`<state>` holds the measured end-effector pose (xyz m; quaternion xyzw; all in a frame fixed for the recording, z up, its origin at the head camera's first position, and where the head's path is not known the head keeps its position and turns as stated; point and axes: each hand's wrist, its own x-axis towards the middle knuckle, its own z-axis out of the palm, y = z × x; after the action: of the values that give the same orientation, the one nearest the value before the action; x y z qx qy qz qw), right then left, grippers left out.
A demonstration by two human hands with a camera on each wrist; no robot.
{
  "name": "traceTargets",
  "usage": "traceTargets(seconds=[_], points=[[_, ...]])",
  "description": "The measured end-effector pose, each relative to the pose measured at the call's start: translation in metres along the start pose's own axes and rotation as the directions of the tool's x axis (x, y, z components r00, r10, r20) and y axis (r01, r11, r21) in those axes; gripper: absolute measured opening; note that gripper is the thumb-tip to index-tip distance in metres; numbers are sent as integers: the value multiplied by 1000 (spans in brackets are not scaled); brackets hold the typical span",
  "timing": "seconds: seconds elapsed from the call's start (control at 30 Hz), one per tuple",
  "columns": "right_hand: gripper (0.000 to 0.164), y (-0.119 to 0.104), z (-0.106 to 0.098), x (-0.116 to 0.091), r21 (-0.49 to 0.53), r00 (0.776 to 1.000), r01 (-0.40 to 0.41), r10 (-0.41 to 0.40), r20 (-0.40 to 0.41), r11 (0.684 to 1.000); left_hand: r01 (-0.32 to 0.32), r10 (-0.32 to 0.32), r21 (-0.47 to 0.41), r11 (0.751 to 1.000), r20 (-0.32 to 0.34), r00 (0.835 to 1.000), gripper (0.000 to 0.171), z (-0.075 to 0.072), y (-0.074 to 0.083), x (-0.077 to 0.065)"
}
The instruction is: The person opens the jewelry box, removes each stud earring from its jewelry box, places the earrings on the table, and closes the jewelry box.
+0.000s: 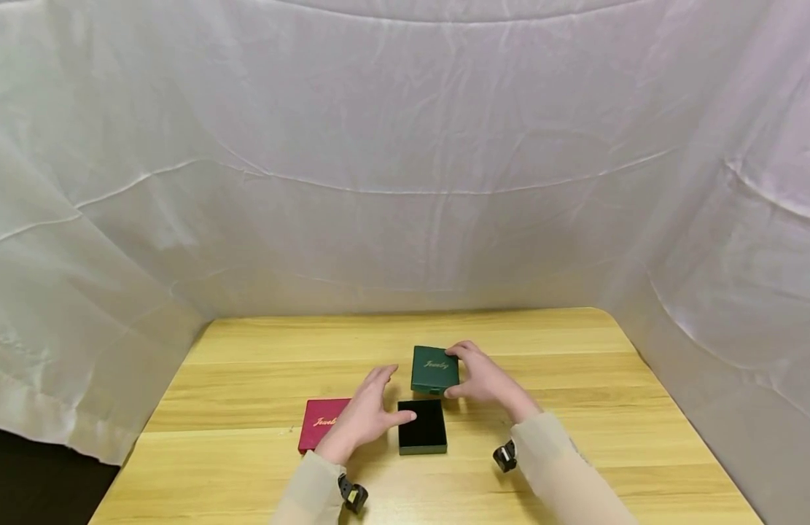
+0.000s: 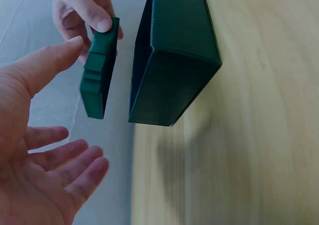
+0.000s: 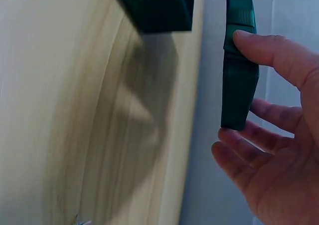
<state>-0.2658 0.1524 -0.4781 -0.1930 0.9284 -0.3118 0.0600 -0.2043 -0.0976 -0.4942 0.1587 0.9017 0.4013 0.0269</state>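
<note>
My right hand (image 1: 480, 375) holds a dark green jewelry box lid (image 1: 434, 370) by its right side, the thumb at the front edge. In the right wrist view, the thumb presses on the stepped edge of the lid (image 3: 240, 80), with the other fingers behind and below it. Gold lettering runs across the lid's top. Nearer to me stands the open green box base (image 1: 422, 424), its inside black. My left hand (image 1: 368, 415), fingers spread and holding nothing, hovers at the base's left side, the thumb overlapping its rim in the head view.
A red jewelry box (image 1: 318, 424) with gold lettering lies on the wooden table (image 1: 247, 474) at the left, partly hidden by my left hand. Pale cloth (image 1: 405, 240) hangs around the table's back and sides.
</note>
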Motion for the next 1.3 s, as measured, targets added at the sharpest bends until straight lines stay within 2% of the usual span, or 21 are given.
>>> traceTargets(seconds=[0.23, 0.57, 0.8, 1.3], points=[[78, -19, 0, -9, -30, 995, 102, -102, 11, 994, -38, 38, 37, 999, -5, 999, 91, -5, 3, 6], [75, -27, 1, -20, -13, 978, 201, -200, 56, 979, -73, 72, 23, 997, 59, 996, 94, -16, 7, 3], [73, -29, 1, -27, -16, 976, 210, -208, 67, 978, -111, 108, 35, 993, 68, 992, 89, -20, 7, -1], [75, -28, 12, -44, -23, 975, 213, -211, 75, 977, -90, 83, 58, 994, 114, 990, 90, -10, 3, -12]])
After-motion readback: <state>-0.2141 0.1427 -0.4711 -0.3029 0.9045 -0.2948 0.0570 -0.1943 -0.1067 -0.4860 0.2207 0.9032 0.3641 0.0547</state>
